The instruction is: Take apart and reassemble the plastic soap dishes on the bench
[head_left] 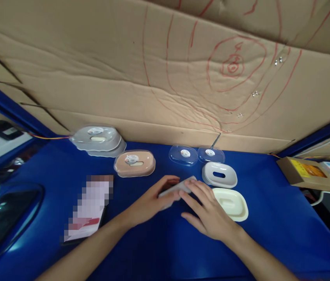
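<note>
A thin, pale grey plastic piece (188, 186), looking like part of a soap dish, is held tilted above the blue table. My left hand (153, 197) grips its left end, thumb in front and fingers behind. At its right end, my right hand (207, 205) has its fingertips on the piece, with the thumb hanging apart below. Just right of my right hand lies a cream oval dish (235, 203). Behind that sits a grey oval dish (226, 177) with a dark slot. Two clear lids (179, 154) with round labels lie farther back.
A pink lidded soap dish (135, 164) and stacked grey ones (97, 138) stand back left. A phone-like slab (91, 210) with a pixelated screen lies left of my forearm. The cardboard wall (109, 70) closes off the back; a small carton (308, 173) stands far right.
</note>
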Action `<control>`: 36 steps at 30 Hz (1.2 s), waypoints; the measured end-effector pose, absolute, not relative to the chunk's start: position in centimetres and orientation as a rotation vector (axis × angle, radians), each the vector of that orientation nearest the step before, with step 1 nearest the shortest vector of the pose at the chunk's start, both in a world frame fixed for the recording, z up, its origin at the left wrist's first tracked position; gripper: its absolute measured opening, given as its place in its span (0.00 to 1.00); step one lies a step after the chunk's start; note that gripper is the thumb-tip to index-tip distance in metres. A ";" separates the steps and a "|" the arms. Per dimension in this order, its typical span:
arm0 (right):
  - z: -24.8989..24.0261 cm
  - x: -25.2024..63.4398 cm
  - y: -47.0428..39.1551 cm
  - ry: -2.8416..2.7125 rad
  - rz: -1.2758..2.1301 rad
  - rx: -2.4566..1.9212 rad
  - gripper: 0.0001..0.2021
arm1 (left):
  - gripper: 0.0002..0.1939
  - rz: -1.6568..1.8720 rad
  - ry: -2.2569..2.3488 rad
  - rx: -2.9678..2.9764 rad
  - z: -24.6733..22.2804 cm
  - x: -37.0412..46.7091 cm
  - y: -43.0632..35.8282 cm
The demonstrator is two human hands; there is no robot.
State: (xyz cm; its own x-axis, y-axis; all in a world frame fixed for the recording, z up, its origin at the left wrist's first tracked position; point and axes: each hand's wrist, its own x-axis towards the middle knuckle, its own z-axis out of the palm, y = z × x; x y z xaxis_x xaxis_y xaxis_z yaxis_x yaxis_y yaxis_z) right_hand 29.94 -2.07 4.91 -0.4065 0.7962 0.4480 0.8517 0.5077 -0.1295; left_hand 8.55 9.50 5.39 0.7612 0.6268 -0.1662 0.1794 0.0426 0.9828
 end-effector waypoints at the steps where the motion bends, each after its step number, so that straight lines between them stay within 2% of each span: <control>1: 4.9 30.0 -2.0 -2.317 -0.195 -1.382 0.24 | 0.22 0.394 0.717 1.390 5.5 8.8 9.6; 4: 4.6 30.1 -2.0 -2.300 -0.290 -1.399 0.23 | 0.20 0.462 0.773 1.256 5.5 9.1 9.6; 8: 4.4 30.3 -2.4 -2.221 -0.397 -1.329 0.21 | 0.21 0.523 0.738 1.374 5.1 9.1 9.1; 16: 5.5 30.5 -3.2 -2.257 -0.315 -1.284 0.25 | 0.23 0.561 0.846 1.423 4.8 9.2 9.7; 19: 6.0 29.9 -3.4 -2.396 -0.253 -1.247 0.20 | 0.20 0.618 0.805 1.568 4.5 9.0 10.5; 24: 5.7 27.9 -4.3 -2.606 -0.168 -1.218 0.10 | 0.14 0.585 0.611 2.292 3.3 8.7 10.9; 26: 5.1 27.2 -4.9 -2.677 -0.084 -1.225 0.05 | 0.16 0.536 0.608 2.490 2.6 8.7 10.7; 30: 4.1 26.7 -5.2 -2.707 0.008 -1.215 0.16 | 0.22 0.558 0.653 2.611 1.8 8.9 10.2; 36: 3.9 27.7 -4.2 -2.624 0.022 -1.374 0.14 | 0.14 0.664 0.823 2.587 2.2 8.9 10.6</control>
State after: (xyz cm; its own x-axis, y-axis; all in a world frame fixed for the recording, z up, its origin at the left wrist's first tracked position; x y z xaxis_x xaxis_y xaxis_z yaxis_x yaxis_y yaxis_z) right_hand 27.74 -4.23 3.88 -0.5568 0.8168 0.1511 0.8141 0.5728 -0.0958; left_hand 8.90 10.61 2.15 0.7224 0.6094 0.3267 0.4480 -0.7724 0.4502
